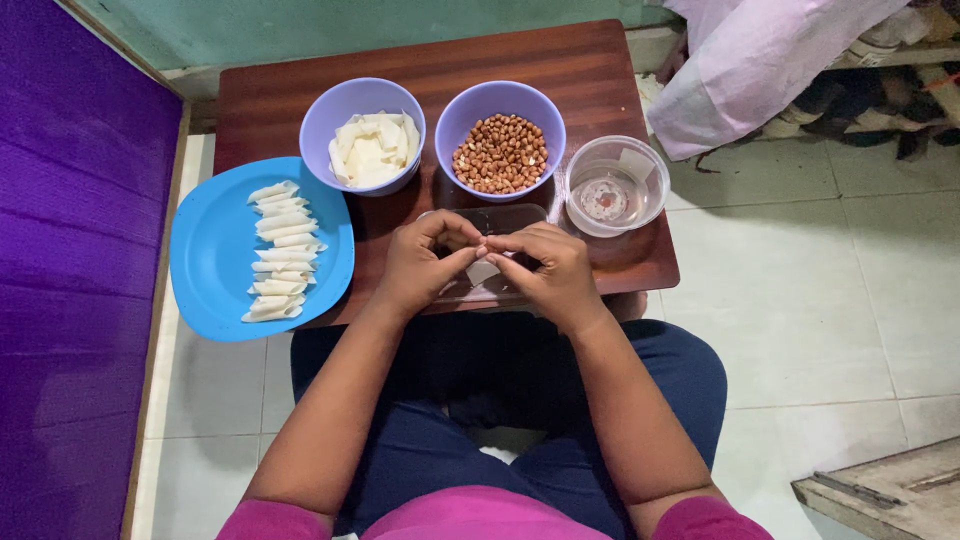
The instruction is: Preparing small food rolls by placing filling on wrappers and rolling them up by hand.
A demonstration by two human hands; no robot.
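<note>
- Together, we are pinching a small white wrapper piece (482,270) between both our hands, holding it low over the near edge of the bench (600,70), just above a clear tray (500,218) that is lying under our fingers.
- Our left hand (425,262) is curling tight, its thumb and fingertips pressing together on the left side of the wrapper piece; the hand is nearly closed, with no spread between the fingers.
- Our right hand (552,272) is doing the same from the other side, its fingertips meeting the left hand's at the wrapper, so the piece is being gripped from both ends, which reads as a folding or rolling hold.
- We cannot tell whether anything is sitting inside the wrapper, since our fingers are covering most of it.
- We are keeping the supplies close ahead: a lilac bowl of white wrappers (363,135) is standing just beyond our left hand, and a lilac bowl of peanuts (500,140) beside it, both within easy reach, we judge.
- A clear round container (617,185) holding a little liquid is sitting just to the right of the peanut bowl.
- A blue plate (210,250) is hanging over the bench's left edge, carrying a neat column of rolled white pieces (280,252), laid well apart from the working spot.
</note>
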